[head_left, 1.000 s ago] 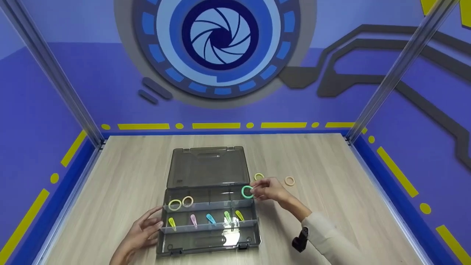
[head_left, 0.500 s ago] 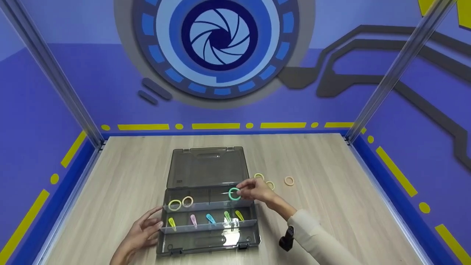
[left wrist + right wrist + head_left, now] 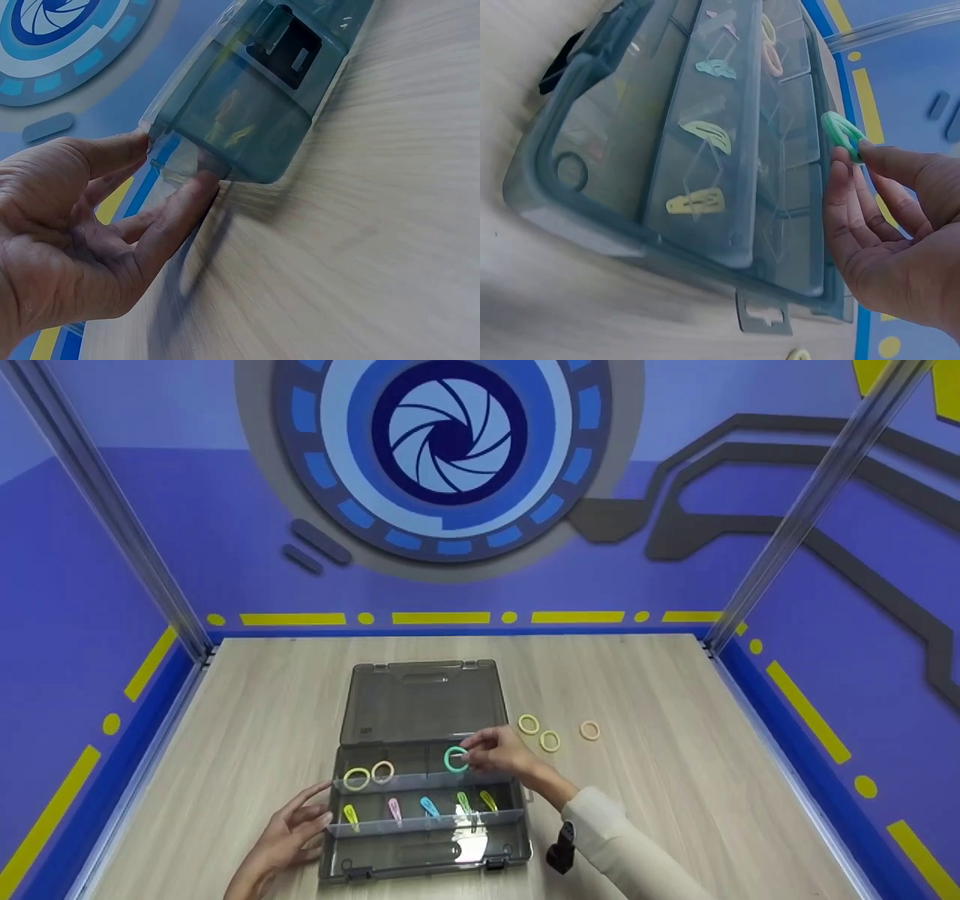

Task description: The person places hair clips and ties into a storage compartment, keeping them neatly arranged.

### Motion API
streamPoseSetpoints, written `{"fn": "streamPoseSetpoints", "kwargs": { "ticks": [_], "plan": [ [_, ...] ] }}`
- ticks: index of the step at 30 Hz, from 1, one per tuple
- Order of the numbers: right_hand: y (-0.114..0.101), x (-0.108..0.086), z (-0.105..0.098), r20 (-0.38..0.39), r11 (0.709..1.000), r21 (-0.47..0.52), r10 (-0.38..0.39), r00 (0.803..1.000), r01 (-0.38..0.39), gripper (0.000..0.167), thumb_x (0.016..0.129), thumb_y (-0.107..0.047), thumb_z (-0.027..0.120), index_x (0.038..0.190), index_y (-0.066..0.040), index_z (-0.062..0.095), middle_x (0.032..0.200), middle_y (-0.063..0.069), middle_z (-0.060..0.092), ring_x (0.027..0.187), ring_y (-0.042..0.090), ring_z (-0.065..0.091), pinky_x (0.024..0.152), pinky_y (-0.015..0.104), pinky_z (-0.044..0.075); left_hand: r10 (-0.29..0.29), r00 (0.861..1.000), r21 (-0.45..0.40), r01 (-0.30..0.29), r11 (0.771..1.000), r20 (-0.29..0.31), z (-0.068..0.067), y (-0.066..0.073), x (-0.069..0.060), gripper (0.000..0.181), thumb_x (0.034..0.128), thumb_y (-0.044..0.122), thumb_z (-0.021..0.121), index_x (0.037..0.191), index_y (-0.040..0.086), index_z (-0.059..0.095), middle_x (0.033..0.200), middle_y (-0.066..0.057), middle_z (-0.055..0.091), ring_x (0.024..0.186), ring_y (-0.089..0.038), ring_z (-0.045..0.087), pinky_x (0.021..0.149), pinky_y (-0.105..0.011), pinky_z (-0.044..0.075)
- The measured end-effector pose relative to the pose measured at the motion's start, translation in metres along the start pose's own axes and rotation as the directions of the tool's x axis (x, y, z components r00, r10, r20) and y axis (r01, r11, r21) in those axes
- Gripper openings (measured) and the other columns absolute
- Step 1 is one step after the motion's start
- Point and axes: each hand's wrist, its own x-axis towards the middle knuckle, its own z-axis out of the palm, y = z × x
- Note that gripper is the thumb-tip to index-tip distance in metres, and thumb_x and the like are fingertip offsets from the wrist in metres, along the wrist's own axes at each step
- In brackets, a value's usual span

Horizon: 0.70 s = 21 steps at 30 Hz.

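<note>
Nearest you, your left hand [image 3: 289, 831] rests its fingers, apart from the thumb, against the box [image 3: 386, 841]. Farther in, your right hand [image 3: 501, 751] pinches the green ring [image 3: 447, 760], which sits left of the fingertips above the rear compartment [image 3: 409, 757]: round, mint-coloured, nearly edge-on from your right wrist.

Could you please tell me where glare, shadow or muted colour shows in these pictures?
Head view: glare in the front compartment of the case; left wrist view: a shadow on the tabletop beside the left hand; right wrist view: hair clips look paler than in the head view.
</note>
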Motion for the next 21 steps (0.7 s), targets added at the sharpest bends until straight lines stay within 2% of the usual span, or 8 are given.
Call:
{"fn": "streamPoseSetpoints", "kwargs": {
  "ticks": [7, 15, 18, 21],
  "plan": [
    [0.001, 0.009, 0.011, -0.022, 0.998, -0.022, -0.064, 0.998, 0.063, 0.022, 0.089, 0.006, 0.071, 0.107, 0.017, 0.068, 0.092, 0.029, 0.074, 0.069, 0.011, 0.071, 0.076, 0.047, 0.064, 0.011, 1.0, -0.009, -0.011, 1.0, 0.01, 0.0, 0.0, 0.0, 0.067, 0.0967, 0.022, 0.071, 0.156, 0.018, 0.041, 0.138, -0.026, 0.059, 0.117, -0.037, 0.067, 0.087, -0.051, 0.062],
    [0.002, 0.022, 0.027, -0.075, 0.999, -0.015, -0.042, 0.996, 0.041, 0.02, 0.086, 0.006, 0.072, 0.104, 0.016, 0.071, 0.088, 0.025, 0.075, 0.066, 0.01, 0.068, 0.064, 0.028, 0.062, 0.007, 1.0, 0.0, -0.007, 1.0, 0.008, 0.0, -0.001, 0.001, 0.066, 0.0969, 0.022, 0.071, 0.156, 0.019, 0.041, 0.137, -0.023, 0.06, 0.117, -0.034, 0.067, 0.087, -0.049, 0.062],
    [0.001, 0.025, 0.033, -0.073, 0.997, -0.05, -0.059, 0.996, 0.055, 0.018, 0.086, 0.007, 0.072, 0.102, 0.015, 0.071, 0.087, 0.027, 0.074, 0.066, 0.014, 0.07, 0.064, 0.028, 0.063, 0.011, 1.0, 0.001, -0.011, 1.0, 0.004, 0.0, -0.001, 0.0, 0.067, 0.0964, 0.022, 0.072, 0.156, 0.019, 0.041, 0.136, -0.023, 0.06, 0.114, -0.031, 0.068, 0.085, -0.049, 0.062],
    [0.001, 0.027, 0.04, -0.068, 0.992, -0.099, -0.081, 0.994, 0.074, 0.016, 0.086, 0.008, 0.071, 0.101, 0.015, 0.072, 0.088, 0.029, 0.074, 0.069, 0.025, 0.075, 0.065, 0.031, 0.064, 0.021, 1.0, 0.001, -0.021, 1.0, -0.001, 0.0, -0.001, 0.0, 0.067, 0.096, 0.021, 0.072, 0.156, 0.019, 0.042, 0.135, -0.023, 0.06, 0.11, -0.028, 0.069, 0.083, -0.049, 0.063]
  ]
}}
